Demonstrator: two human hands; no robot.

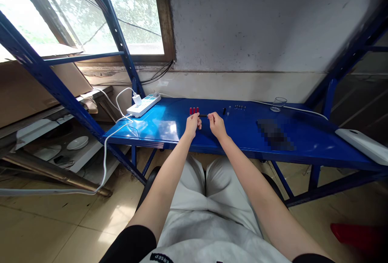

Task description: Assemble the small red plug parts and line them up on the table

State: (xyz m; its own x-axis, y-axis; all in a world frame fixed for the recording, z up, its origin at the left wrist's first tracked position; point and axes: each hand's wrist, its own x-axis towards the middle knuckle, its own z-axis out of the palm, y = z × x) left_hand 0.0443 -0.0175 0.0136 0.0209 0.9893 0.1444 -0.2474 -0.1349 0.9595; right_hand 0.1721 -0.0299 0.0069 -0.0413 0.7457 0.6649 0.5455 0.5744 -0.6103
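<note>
Both my hands reach out over the blue metal shelf point(169, 127). My left hand point(193, 124) and my right hand point(216, 123) are each closed on an end of a short thin black rod point(203, 115) held level between them. Just beyond the left hand lie a few small red pieces point(194, 110). Past the right hand sit a small black part point(224, 111) and a row of tiny dark pieces point(239, 107). What the rod is cannot be made out.
A white power strip point(143, 105) with a plugged charger and white cable lies at the shelf's left back. A clear glass point(278, 104) stands at the back right, a blurred dark patch point(275, 134) and a white device point(362, 143) further right. Blue rack posts flank the shelf.
</note>
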